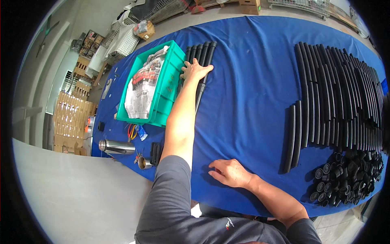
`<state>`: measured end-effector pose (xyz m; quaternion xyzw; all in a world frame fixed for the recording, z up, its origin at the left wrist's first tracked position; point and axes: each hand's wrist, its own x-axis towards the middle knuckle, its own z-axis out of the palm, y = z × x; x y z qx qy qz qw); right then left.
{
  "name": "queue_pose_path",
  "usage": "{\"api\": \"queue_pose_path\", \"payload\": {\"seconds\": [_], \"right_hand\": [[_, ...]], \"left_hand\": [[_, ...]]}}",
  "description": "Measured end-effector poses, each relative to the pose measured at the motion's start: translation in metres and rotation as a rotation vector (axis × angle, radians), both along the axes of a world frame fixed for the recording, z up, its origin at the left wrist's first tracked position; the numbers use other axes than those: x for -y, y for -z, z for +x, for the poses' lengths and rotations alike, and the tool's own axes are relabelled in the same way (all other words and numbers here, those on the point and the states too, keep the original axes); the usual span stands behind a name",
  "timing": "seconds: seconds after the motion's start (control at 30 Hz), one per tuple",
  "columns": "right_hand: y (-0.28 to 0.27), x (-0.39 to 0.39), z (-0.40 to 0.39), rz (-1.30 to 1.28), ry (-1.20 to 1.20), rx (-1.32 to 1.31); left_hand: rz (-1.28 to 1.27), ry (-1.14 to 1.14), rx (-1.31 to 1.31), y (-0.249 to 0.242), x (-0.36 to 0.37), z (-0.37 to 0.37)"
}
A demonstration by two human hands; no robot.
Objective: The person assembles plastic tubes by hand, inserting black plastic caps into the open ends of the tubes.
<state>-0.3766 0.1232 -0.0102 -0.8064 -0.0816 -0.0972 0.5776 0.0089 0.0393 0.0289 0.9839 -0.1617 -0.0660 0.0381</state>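
Note:
My left hand [196, 71] is stretched forward with its fingers spread over a row of black tubes [210, 51] with wider end caps, lying side by side. The palm covers part of these tubes, and another length [200, 91] shows below the hand. Right beside them stands a green plastic crate [166, 89] with crumpled newspaper [144, 87] in it. Near the front edge of the blue-covered table, my right hand [231, 173] rests on the cloth. Its fingers are loosely bent, the thumb is apart, and I see nothing in it.
To the right lie many black tubes [325, 97] in overlapping rows, with a heap of round black caps [349, 175] in front. At the left are a steel flask [118, 147], its metal cup [144, 162], a black case [155, 152] and pliers [132, 132]. Blue cloth [252, 101] covers the table.

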Motion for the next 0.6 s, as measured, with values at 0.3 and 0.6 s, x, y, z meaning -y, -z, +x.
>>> {"api": "queue_pose_path", "payload": {"seconds": [0.3,0.6], "right_hand": [[-0.004,0.003,0.000,0.014,0.002,-0.002],[-0.002,0.002,0.000,0.021,-0.003,-0.001]], "left_hand": [[-0.009,-0.012,0.043,0.004,0.011,0.009],[-0.014,-0.076,0.010,0.002,0.018,0.000]]}}
